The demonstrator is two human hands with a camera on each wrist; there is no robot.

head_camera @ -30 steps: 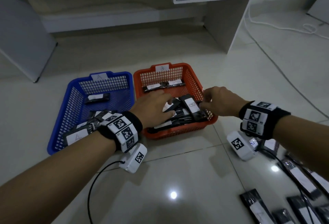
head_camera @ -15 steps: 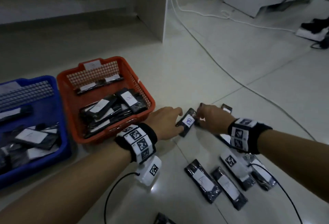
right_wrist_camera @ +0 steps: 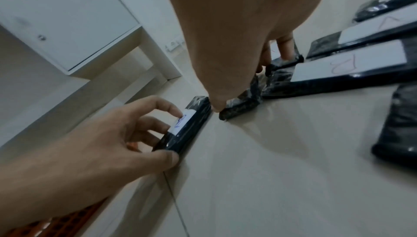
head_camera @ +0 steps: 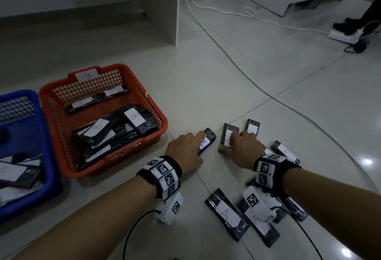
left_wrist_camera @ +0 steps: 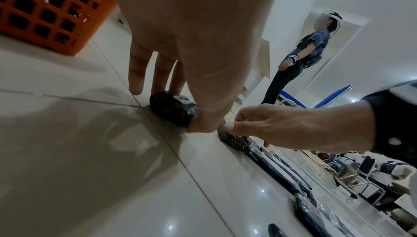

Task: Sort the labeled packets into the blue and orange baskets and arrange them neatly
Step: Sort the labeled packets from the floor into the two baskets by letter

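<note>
Black packets with white lettered labels lie on the tiled floor. My left hand [head_camera: 198,146] pinches one packet [head_camera: 208,139] between thumb and fingers; the left wrist view shows the thumb at that packet's [left_wrist_camera: 167,109] near end. My right hand [head_camera: 233,144] grips the neighbouring packet [head_camera: 227,132], thumb at its near end [right_wrist_camera: 243,103], fingers over the top. The orange basket [head_camera: 158,115], labelled B, holds several packets. The blue basket [head_camera: 48,162] at the left edge also holds several.
More packets lie around my right wrist, one marked A [head_camera: 226,214], another marked B [right_wrist_camera: 345,66]. A white cable [head_camera: 226,49] crosses the floor behind. A cabinet leg [head_camera: 165,8] stands at the back. A person [left_wrist_camera: 300,59] stands further off.
Both hands left the orange basket and moved right to the loose packets. Half a second ago both touched one packet; now my right hand is on the neighbouring one.
</note>
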